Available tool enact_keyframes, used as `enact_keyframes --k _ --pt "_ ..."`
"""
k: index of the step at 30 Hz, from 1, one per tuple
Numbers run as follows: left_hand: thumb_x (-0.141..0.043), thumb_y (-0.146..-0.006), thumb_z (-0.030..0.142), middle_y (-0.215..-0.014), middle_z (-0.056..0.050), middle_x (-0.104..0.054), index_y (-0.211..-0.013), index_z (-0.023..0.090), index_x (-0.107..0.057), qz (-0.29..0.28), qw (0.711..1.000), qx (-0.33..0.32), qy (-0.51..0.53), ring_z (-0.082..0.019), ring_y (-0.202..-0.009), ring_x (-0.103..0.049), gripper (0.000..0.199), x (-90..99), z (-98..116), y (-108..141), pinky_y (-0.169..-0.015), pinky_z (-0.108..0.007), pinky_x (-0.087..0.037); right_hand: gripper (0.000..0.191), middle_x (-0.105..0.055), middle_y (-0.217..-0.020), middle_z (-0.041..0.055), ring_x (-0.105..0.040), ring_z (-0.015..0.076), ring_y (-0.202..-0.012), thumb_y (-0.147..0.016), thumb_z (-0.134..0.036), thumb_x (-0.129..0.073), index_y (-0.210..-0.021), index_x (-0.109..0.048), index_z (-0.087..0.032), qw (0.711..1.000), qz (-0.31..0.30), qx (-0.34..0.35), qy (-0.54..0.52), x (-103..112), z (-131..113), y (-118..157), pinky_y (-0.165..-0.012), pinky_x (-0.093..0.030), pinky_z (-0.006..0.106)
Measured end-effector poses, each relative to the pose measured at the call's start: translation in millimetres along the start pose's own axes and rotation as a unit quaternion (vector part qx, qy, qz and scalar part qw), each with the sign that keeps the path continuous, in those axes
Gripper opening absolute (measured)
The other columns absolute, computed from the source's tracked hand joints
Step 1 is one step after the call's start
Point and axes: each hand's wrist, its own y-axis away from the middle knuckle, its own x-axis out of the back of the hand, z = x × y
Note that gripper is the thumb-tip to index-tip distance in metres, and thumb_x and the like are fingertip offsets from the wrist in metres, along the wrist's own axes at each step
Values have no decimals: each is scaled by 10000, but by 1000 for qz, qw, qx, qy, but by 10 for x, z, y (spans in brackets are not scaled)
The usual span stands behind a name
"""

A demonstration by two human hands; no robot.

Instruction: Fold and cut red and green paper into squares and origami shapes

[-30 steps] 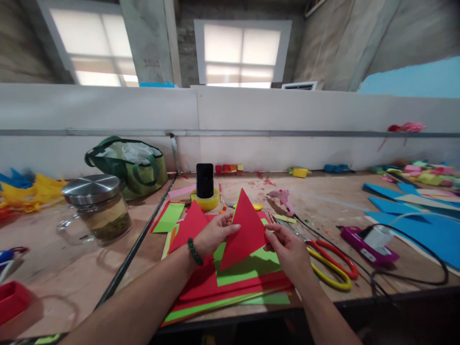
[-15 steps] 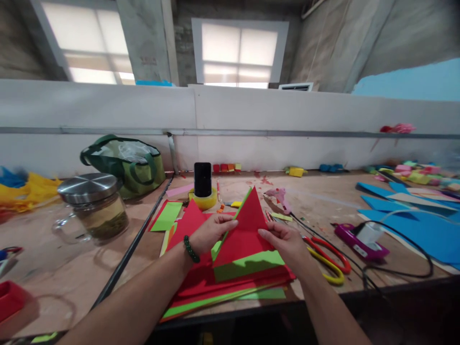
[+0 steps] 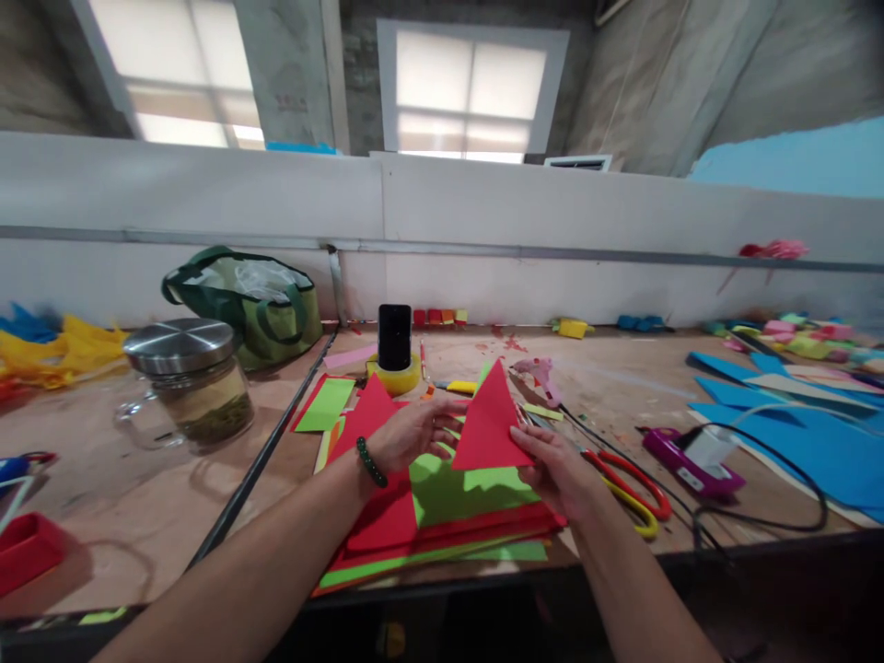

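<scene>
My right hand (image 3: 552, 460) pinches the lower right edge of a folded red paper triangle (image 3: 490, 428), which is raised over a stack of paper. Beside the triangle's left edge is my left hand (image 3: 418, 435), its fingers apart and holding nothing that I can see; a dark beaded bracelet circles the wrist. Under both hands lies bright green paper (image 3: 476, 493) on top of red sheets (image 3: 387, 520), with more green and orange edges below. Another red paper point sticks out behind my left hand. Scissor handles (image 3: 639, 488), red and yellow, lie right of my right hand.
A pink glue gun (image 3: 540, 379) lies beyond the stack, its cord running right toward a purple power strip (image 3: 694, 462). A phone (image 3: 394, 337) stands in a yellow tape roll (image 3: 399, 379). Left are a lidded glass mug (image 3: 207, 405) and green bag (image 3: 276, 327); blue paper (image 3: 794, 442) lies right.
The red triangle has come up off the green-edged paper and turned smaller in my right hand. My left hand has let go and spread its fingers. The view has shifted slightly.
</scene>
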Motion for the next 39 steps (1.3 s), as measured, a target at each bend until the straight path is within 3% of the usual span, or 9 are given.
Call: enact_keyframes --k 3,9,12,17,23,28,32,36,39 --pt "-635 -809 543 -767 -22 -666 -1070 175 -640 -2 1000 -8 18 -108 -588 -601 451 -18 11 6 -536 -200 -443 376 -636 -605 -11 -467 60 -409 -562 -463 -840 -730 -667 -174 1000 -7 0 11 -20 49 -11 -366 -371 174" --pt "-827 -620 476 -589 4 -628 -698 120 -675 -18 1000 -10 6 -102 -530 -561 394 -99 -22 64 -538 -203 -422 372 -586 -532 -39 -472 71 -468 -597 -475 -830 -665 -649 -157 996 -10 52 69 -32 101 -17 -439 -349 188" --pt "-845 -586 475 -651 -29 -682 -751 121 -707 -21 1000 -16 16 -148 -598 -617 414 -101 -48 57 -605 -250 -468 386 -509 -473 -61 -403 56 -438 -625 -483 -812 -587 -618 -152 993 -18 71 91 -57 54 1 -421 -289 195" --pt "-871 -562 395 -715 -49 -716 -834 123 -736 -37 999 -24 27 -179 -661 -653 408 -90 -64 47 -668 -282 -495 413 -647 -620 -14 -581 136 -573 -639 -561 -765 -754 -685 -173 991 -31 89 91 -133 -32 -20 -549 -446 259" --pt "-859 -606 339 -745 -32 -717 -826 133 -738 -5 998 -55 31 -155 -688 -644 324 -91 -58 41 -668 -243 -476 438 -650 -600 3 -569 139 -553 -600 -579 -771 -673 -682 -155 988 -7 115 106 -183 -47 -52 -534 -440 265" --pt "-856 -607 381 -623 -1 -671 -715 137 -715 13 998 -43 33 -119 -599 -600 301 -60 -45 12 -609 -216 -454 425 -536 -500 -40 -461 98 -486 -621 -566 -762 -582 -626 -164 980 29 156 121 -188 -35 -23 -458 -357 225" --pt "-775 -685 498 -689 -36 -693 -788 143 -719 -16 999 -13 38 -162 -637 -632 374 -114 -20 57 -666 -281 -495 422 -588 -541 -12 -520 132 -503 -685 -576 -717 -623 -622 -169 975 41 177 130 -160 -16 -65 -463 -413 247" --pt "-769 -705 471 -699 -39 -684 -744 151 -702 -32 999 -3 1 -186 -704 -638 330 -177 -15 126 -703 -296 -496 422 -633 -576 9 -572 170 -533 -743 -588 -662 -685 -657 -170 958 79 231 149 -126 39 -142 -498 -488 295" --pt "-749 -738 458 -952 -70 -706 -910 174 -706 -9 1000 -15 -12 -220 -951 -631 334 -141 -17 124 -776 -285 -485 364 -672 -663 38 -608 202 -617 -806 -517 -636 -761 -688 -160 924 156 306 168 -64 56 -93 -583 -521 347"
